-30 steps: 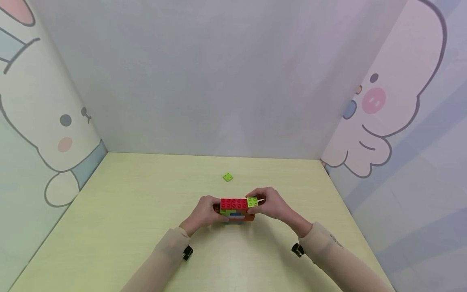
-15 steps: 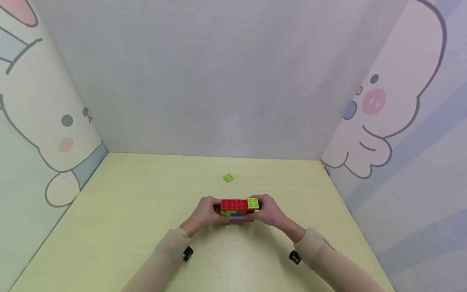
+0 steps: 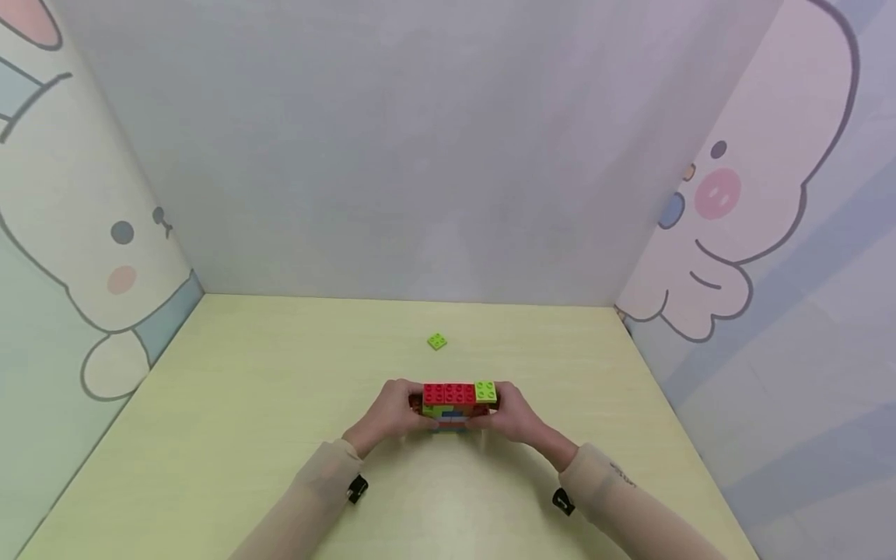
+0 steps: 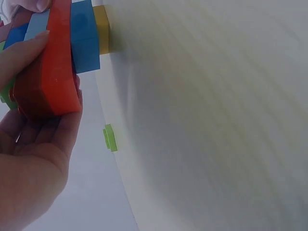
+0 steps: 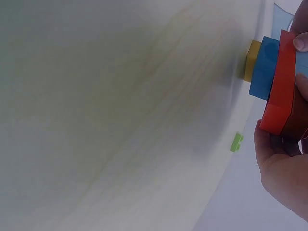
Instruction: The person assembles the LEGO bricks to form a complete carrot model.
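Observation:
A toy brick structure (image 3: 449,394) stands between my hands in the head view. Red bricks and one lime brick (image 3: 485,391) form its top row. Lower layers show a long red-orange brick (image 4: 60,67), a blue brick (image 4: 85,36) and a yellow brick (image 4: 102,30) at the bottom. I cannot tell if the yellow brick touches the table. My left hand (image 3: 392,409) grips the left end, thumb on the near face. My right hand (image 3: 516,414) grips the right end the same way. Both hands' other fingers are mostly hidden behind it in the head view.
A loose lime-green brick plate (image 3: 437,341) lies on the pale yellow table (image 3: 294,350), beyond the structure. A grey wall (image 3: 406,171) rises at the table's back edge. Side panels with cartoon animals flank the table.
My right hand has moved from around the lime brick at the top right corner down to the structure's right end, its thumb now lower on the near face. The left hand keeps its grip.

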